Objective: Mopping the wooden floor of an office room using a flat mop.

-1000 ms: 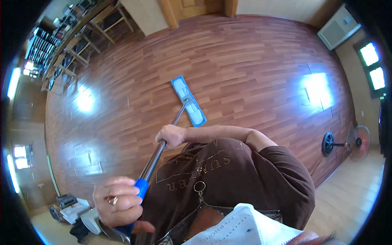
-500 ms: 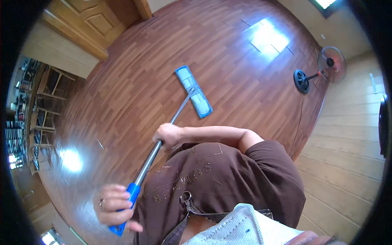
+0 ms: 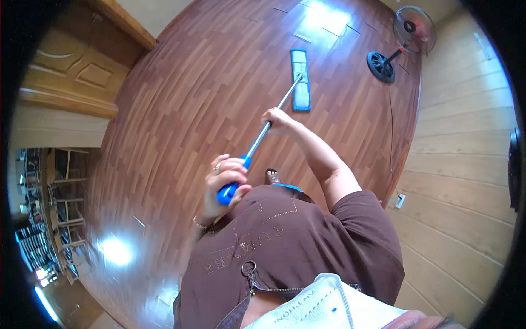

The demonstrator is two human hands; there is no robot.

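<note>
A flat mop with a blue-edged rectangular head [image 3: 301, 94] lies on the wood-plank floor ahead of me. Its silver pole [image 3: 256, 143] slants back toward my body and ends in a blue grip [image 3: 227, 193]. My left hand [image 3: 223, 178], with a ring on a finger, is closed around that blue grip. Farther along the pole, my right hand [image 3: 276, 119] is wrapped round the metal tube, with the right arm stretched forward. The underside of the mop pad is hidden against the floor.
A standing fan [image 3: 413, 28] with a round black base [image 3: 381, 67] is at the far right, its cord running along the floor by the wall. Wooden chairs [image 3: 68, 189] and cluttered shelves line the left. A wooden door [image 3: 82, 71] is at the upper left.
The mop head has moved forward and to the right, and its long side now points more straight ahead. Both hands have gone forward and right with the pole.
</note>
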